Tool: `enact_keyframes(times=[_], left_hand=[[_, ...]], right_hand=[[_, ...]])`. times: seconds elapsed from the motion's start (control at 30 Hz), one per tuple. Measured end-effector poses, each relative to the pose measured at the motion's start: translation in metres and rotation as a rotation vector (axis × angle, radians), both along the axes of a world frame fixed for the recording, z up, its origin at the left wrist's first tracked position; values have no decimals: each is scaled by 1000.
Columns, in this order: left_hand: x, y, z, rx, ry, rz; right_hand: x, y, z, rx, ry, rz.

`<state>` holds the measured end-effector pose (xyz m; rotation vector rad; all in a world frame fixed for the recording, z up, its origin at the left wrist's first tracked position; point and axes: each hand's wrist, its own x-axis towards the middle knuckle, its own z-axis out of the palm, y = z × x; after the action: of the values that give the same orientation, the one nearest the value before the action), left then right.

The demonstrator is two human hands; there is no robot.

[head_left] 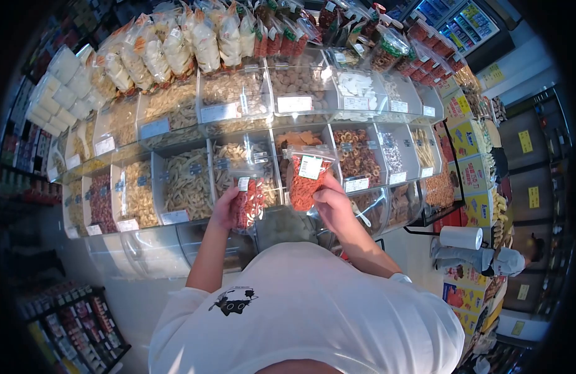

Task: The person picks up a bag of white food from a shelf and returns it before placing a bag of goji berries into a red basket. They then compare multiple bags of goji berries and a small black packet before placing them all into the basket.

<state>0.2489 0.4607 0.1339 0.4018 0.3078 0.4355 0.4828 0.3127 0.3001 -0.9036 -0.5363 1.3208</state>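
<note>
My left hand [224, 209] is closed on the edge of a clear bag of dark red dried pieces [250, 202] with a small white label at its top corner. To its right, my right hand [333, 201] grips a larger zip bag of orange-red dried berries [305, 187], which look like goji berries. A white label with a green border is stuck on this bag's upper part. Both bags are held upright, apart from each other, in front of the lower row of bulk bins [187, 177]. The fingers behind the bags are partly hidden.
Two tiers of clear bins with dried goods and price cards [294, 104] curve around me. Filled bags [176, 47] stand along the top. Stacked white tubs [54, 100] are at the left. A person [487, 260] is at the right near yellow cartons [470, 140].
</note>
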Motion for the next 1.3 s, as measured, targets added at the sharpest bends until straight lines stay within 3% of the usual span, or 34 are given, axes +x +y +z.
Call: enact_keyframes(times=[0.27,0.5,0.57,0.77,0.9,1.03,1.23,1.3], left_hand=[[1,1,1,-52,-109,-50],[0,2,-10,-15,17,-65],[-1,3,-10,-9,26,-75],[1,2,-5,-33,-59,-91],[4,3,4,-40,-121,-84],[6,4,11,-120,-200,-95],[6,3,14,-94,-95,-84],[5,6,5,-172,-173,-136]], right_hand=[[19,18,-1,11,-79,-9],[79,94,30,-4,-506,-308],[103,127,40,-159,-693,-402],[188,237,-6,63,-1007,-590],[231,291,-34,40,-1168,-595],[225,313,-38,53,-1041,-629],[218,315,-47,-25,-1199,-623],[222,319,-56,-69,-1301,-629]])
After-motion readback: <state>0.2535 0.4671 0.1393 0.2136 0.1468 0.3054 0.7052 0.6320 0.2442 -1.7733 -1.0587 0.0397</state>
